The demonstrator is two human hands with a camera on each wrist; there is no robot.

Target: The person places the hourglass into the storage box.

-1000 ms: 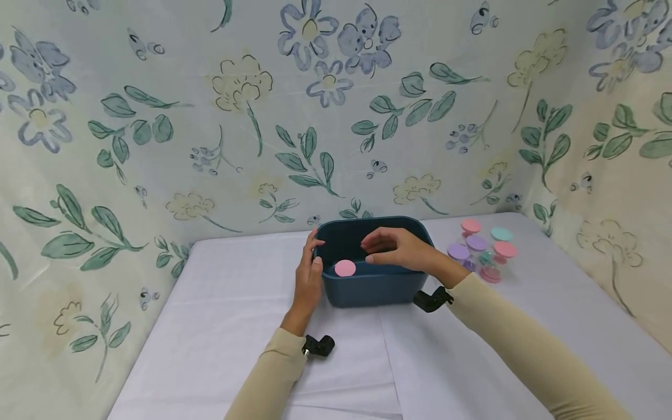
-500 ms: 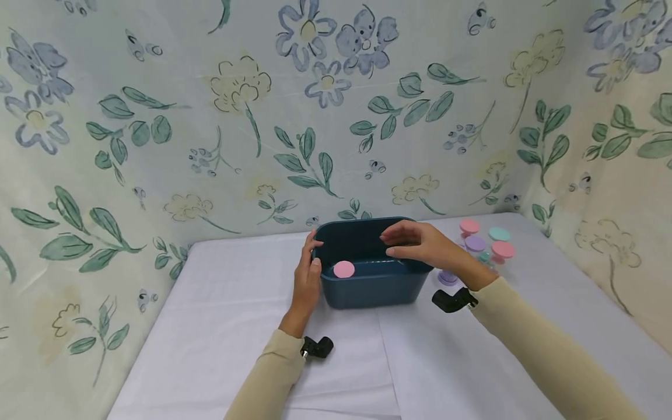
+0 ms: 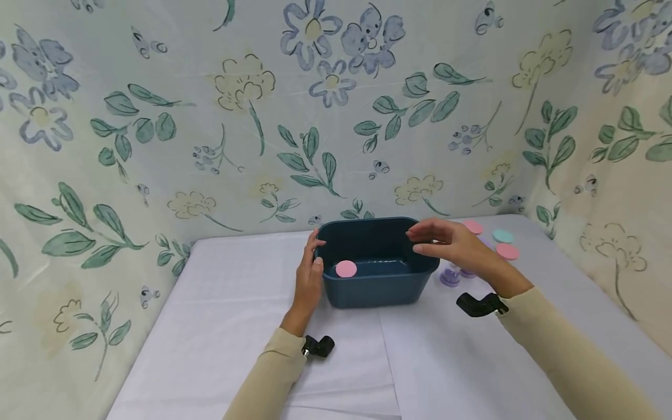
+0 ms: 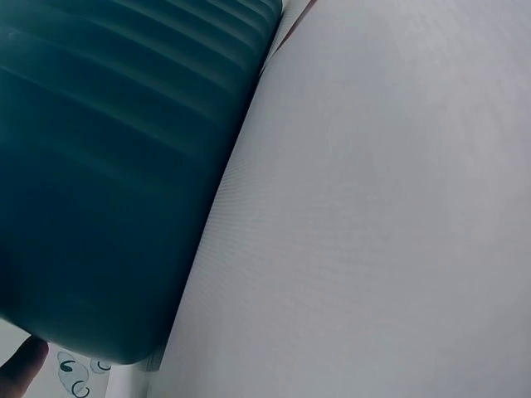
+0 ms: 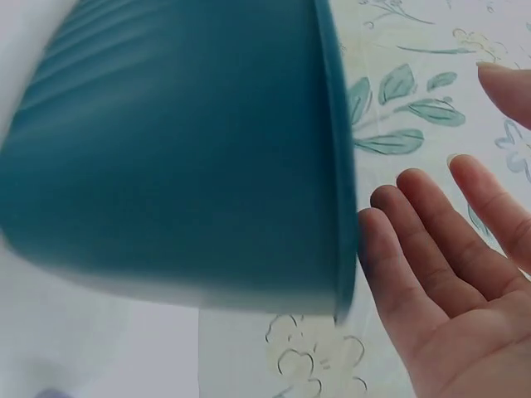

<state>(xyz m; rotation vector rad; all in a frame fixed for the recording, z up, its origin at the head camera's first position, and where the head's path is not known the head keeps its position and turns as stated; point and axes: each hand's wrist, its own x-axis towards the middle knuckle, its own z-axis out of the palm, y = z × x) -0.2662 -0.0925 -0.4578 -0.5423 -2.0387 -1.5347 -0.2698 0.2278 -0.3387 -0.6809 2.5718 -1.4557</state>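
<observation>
Where right hand (image 3: 457,243) overlaps, discs (image 3: 473,226) partly hidden

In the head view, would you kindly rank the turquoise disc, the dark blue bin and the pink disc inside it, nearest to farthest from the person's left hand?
1. Dark blue bin: the left hand touches its left end.
2. Pink disc: inside the bin, toward its left end.
3. Turquoise disc: beyond the bin's right end.
</observation>
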